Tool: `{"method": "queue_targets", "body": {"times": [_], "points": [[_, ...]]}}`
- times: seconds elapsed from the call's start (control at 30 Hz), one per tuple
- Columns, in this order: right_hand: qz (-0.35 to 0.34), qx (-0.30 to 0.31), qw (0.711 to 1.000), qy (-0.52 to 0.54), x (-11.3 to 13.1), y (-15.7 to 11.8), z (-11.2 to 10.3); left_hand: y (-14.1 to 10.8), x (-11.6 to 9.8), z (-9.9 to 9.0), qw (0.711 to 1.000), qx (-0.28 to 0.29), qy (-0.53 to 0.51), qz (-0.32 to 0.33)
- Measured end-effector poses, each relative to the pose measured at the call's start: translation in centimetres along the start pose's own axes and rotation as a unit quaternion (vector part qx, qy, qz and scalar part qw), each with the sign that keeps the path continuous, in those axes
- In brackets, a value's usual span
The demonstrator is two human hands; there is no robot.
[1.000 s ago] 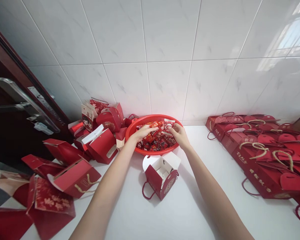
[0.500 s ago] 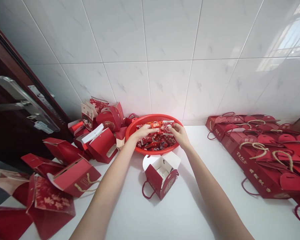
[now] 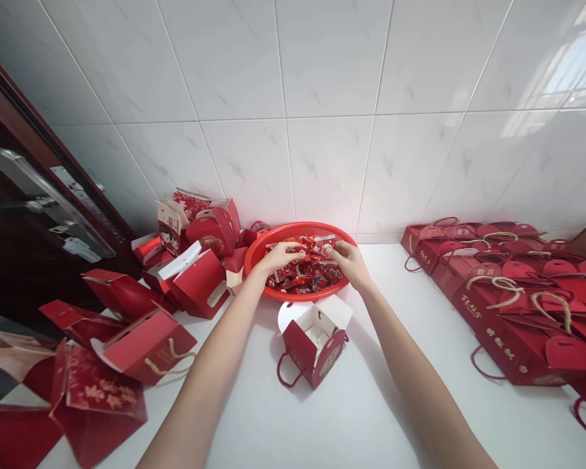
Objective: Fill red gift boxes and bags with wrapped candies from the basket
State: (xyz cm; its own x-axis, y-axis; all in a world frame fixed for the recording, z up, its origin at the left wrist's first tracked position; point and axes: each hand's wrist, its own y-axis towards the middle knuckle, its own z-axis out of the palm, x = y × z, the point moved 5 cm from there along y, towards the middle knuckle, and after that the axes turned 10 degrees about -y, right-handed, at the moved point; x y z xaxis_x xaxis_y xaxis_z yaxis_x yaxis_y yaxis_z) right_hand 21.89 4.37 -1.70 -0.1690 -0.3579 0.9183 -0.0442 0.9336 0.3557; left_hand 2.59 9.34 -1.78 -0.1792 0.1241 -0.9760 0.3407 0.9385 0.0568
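Observation:
A red plastic basket (image 3: 254, 255) holds a heap of wrapped candies (image 3: 300, 281) in red and orange wrappers. Over its left side hovers my left hand (image 3: 284, 256), its fingers curved and apart above the candies. My right hand (image 3: 348, 259) is at the right side, thumb and fingers a little apart, close to a red-and-white packet (image 3: 325, 243). I see nothing held in either hand. In front of the basket, between my forearms, an open red gift box (image 3: 306, 345) with a white inside and a dark red cord handle stands on the white table.
Several red gift boxes (image 3: 198, 281), some with rope handles, crowd the left side. On the right, rows of closed red boxes (image 3: 488, 312) with cord handles stand packed together. A tiled wall (image 3: 327, 169) rises behind, and a dark door (image 3: 24, 228) is at left.
An orange packet by my left fingers and a red-and-white packet by my right fingers now lie lower among the candies. My fingers have spread slightly. The open box stays put.

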Motion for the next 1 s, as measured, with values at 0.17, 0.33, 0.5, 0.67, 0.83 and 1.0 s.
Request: {"method": "queue_targets", "body": {"times": [0.17, 0.33, 0.5, 0.67, 0.83, 1.0], "points": [[0.001, -0.002, 1.0, -0.008, -0.1, 0.0, 0.0, -0.5, -0.2, 0.4, 0.992, 0.029, 0.122, 0.017], [0.011, -0.011, 1.0, -0.011, -0.6, 0.1, -0.1, -2.3, 0.7, 1.5, 0.954, 0.127, 0.263, -0.062], [0.01, -0.012, 1.0, -0.005, -0.8, 0.3, 0.0, -2.2, 0.7, 1.3, 0.967, 0.095, 0.233, -0.048], [0.011, -0.019, 1.0, 0.005, -0.9, 0.3, 0.0, -1.8, -0.1, 0.6, 0.994, 0.028, 0.1, 0.035], [0.016, -0.024, 1.0, 0.002, -1.0, 0.3, 0.0, -2.1, -0.8, 0.5, 0.994, 0.017, 0.044, 0.096], [0.015, -0.025, 1.0, -0.003, -1.0, 0.2, 0.0, -2.2, -1.3, 0.5, 0.987, 0.007, 0.029, 0.158]]}}
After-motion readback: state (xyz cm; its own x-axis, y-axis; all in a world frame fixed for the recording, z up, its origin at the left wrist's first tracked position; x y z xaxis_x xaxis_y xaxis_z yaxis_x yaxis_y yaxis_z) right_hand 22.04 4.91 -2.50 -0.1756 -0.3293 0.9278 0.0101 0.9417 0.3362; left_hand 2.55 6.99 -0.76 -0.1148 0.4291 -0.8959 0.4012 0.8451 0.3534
